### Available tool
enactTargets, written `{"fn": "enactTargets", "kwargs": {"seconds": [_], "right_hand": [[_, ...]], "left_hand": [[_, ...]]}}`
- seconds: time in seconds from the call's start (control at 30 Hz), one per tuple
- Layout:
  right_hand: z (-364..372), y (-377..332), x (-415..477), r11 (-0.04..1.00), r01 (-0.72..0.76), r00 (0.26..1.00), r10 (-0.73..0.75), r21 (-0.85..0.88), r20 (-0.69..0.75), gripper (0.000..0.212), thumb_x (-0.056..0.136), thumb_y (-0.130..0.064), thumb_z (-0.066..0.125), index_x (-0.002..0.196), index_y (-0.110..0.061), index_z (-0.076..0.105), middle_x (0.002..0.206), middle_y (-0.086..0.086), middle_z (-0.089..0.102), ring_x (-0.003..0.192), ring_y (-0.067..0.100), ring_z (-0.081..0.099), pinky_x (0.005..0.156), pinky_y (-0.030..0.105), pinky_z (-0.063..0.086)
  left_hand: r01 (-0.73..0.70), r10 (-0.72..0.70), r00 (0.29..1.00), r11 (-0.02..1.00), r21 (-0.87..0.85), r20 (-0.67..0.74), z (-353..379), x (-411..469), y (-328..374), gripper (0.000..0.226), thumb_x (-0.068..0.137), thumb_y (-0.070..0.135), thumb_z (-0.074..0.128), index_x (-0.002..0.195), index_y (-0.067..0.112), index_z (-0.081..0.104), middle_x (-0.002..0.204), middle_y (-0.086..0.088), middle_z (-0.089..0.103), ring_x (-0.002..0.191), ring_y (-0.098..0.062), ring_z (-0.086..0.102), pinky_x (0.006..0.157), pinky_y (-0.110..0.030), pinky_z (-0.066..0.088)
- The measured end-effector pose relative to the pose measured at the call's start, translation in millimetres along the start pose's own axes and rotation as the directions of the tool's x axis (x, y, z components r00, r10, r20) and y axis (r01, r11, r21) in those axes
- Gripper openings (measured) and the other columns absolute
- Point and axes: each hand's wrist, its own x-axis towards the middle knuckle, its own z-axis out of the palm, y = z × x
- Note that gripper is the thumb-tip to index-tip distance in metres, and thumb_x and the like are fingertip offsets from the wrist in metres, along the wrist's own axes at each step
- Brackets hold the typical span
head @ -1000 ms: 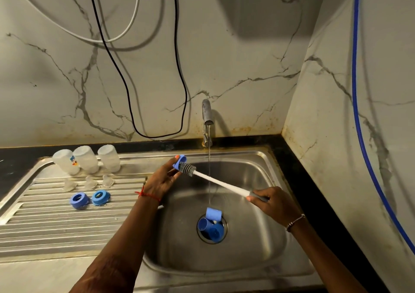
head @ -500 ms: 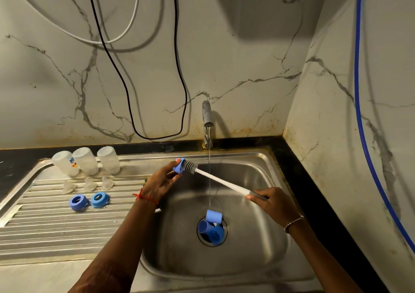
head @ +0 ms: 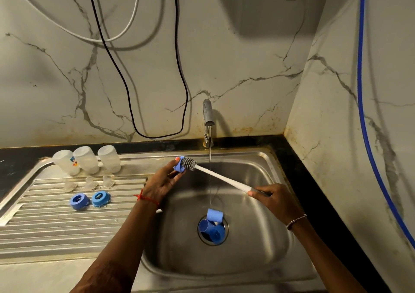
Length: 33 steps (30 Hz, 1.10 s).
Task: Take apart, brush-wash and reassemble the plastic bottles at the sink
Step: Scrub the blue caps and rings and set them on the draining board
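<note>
Left hand (head: 160, 184) pinches a blue ring (head: 178, 167) over the sink (head: 258, 169).
Right hand (head: 272, 199) grips the brush (head: 221, 178) by its handle, bristles against the ring.

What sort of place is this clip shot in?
Probably a home kitchen: a steel sink with a ribbed draining board, a running tap, and a marble-look wall behind.

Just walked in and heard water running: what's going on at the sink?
A person holds a small blue bottle part in the left hand and scrubs it with a brush gripped in the right hand. The tap runs thinly. Blue caps lie at the drain; three bottles, clear teats and two blue rings wait on the drainboard.
</note>
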Motion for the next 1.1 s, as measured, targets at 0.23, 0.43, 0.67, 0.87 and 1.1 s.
{"fn": "enactTargets", "kwargs": {"seconds": [0.23,0.43,0.67,0.87,1.1], "right_hand": [[2.7,-3.8,-3.5,0.997,0.003,0.992,0.007,-0.075,0.130,0.049,0.084,-0.034,0.067,0.045,-0.018,0.041,0.041,-0.007,0.031,0.041,0.006,0.031,0.047,0.021,0.024],[-0.8,-8.7,-6.8,0.994,0.004,0.994,-0.016,0.109,0.104,0.043,0.083,-0.024,0.070,0.045,-0.021,0.050,0.043,-0.009,0.031,0.044,0.004,0.031,0.048,0.023,0.027],[-1.7,-10.3,-8.9,0.961,-0.154,0.987,0.139,0.228,0.083,0.043,0.084,-0.017,0.068,0.057,0.014,0.056,0.038,-0.001,0.034,0.033,0.007,0.032,0.039,0.017,0.028],[8.7,-14.6,-19.8,0.909,-0.217,0.976,0.215,0.356,0.045,0.035,0.086,-0.015,0.066,0.058,0.006,0.059,0.041,0.001,0.032,0.035,0.012,0.028,0.037,0.017,0.024],[33.5,-16.3,-31.5,0.920,-0.177,0.984,0.171,0.349,0.048,0.034,0.088,-0.016,0.064,0.067,0.011,0.060,0.041,-0.005,0.032,0.037,0.008,0.029,0.038,0.018,0.025]], "left_hand": [[0.007,-0.006,0.999,1.000,0.025,-0.045,-6.6,-2.3,-2.0,0.026,0.087,0.014,0.063,0.107,-0.002,0.057,0.103,-0.024,0.060,0.084,-0.028,0.066,0.050,-0.027,0.057],[-0.024,0.024,1.000,0.998,-0.050,-0.009,-9.7,3.1,-0.4,0.040,0.089,0.011,0.060,0.124,-0.005,0.051,0.110,-0.025,0.060,0.085,-0.029,0.067,0.053,-0.028,0.057],[-0.061,0.060,0.996,0.998,-0.006,-0.060,-12.5,12.0,-2.7,0.055,0.075,0.016,0.074,0.122,-0.002,0.053,0.120,-0.027,0.058,0.105,-0.036,0.063,0.087,-0.040,0.056],[-0.027,0.023,0.999,0.991,-0.128,-0.037,-24.9,18.3,-6.0,0.060,0.075,0.018,0.074,0.127,0.000,0.052,0.122,-0.026,0.060,0.107,-0.036,0.064,0.086,-0.042,0.056],[-0.087,0.079,0.995,0.989,-0.124,-0.063,-15.0,21.2,-8.9,0.045,0.084,0.011,0.064,0.126,-0.002,0.052,0.120,-0.024,0.060,0.107,-0.032,0.062,0.082,-0.039,0.056]]}}
